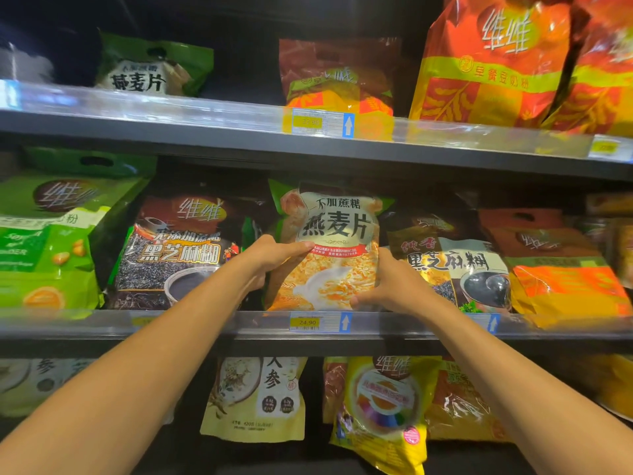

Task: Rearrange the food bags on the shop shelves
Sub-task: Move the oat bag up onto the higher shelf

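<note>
A green and gold oat bag (334,234) stands upright in the middle of the middle shelf (239,325). My left hand (274,257) grips its left edge, thumb across the front. My right hand (387,282) holds its lower right corner. A dark black-sesame bag (171,248) stands to its left and another black-sesame bag (455,265) to its right, partly behind my right hand. A second oat bag (154,66) sits far back on the top shelf.
The top shelf (205,123) carries red and orange bags (489,63) at the right and a darker one (337,77) in the middle. A green bag (51,234) stands at far left, an orange bag (561,269) at far right. Yellow and cream bags (383,413) fill the bottom shelf.
</note>
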### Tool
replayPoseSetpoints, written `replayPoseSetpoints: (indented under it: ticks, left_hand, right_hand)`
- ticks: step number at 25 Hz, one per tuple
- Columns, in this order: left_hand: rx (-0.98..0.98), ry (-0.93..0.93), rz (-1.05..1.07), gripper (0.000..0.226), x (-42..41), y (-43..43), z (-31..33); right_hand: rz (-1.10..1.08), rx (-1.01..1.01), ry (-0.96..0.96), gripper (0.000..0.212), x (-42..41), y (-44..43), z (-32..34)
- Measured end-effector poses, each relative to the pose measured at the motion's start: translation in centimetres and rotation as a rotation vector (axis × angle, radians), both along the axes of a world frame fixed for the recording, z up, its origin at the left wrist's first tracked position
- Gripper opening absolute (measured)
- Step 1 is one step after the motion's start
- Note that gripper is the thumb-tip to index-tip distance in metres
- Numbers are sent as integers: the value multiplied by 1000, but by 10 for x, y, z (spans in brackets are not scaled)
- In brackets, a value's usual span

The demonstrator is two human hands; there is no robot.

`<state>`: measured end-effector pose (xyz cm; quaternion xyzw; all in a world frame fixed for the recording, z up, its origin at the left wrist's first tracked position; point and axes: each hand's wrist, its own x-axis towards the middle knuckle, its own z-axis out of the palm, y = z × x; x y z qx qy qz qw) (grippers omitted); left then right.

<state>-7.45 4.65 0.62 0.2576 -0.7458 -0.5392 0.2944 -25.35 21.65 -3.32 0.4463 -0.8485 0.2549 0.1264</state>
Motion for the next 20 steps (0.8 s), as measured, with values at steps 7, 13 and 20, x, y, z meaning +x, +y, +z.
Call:
replayPoseSetpoints:
  ticks: [7,13,20]
  left_hand:
    - [-52,88,59,83,10,8,22]
    - [-83,74,92,102,9,-9,30]
    - [-84,25,136,80,-2,-22,36]
  right_hand:
    - [63,-120,-10,108,3,-1,16]
    - [127,-191,-39,94,3,-2,28]
    - [232,-249,-253,87,-5,-12,44]
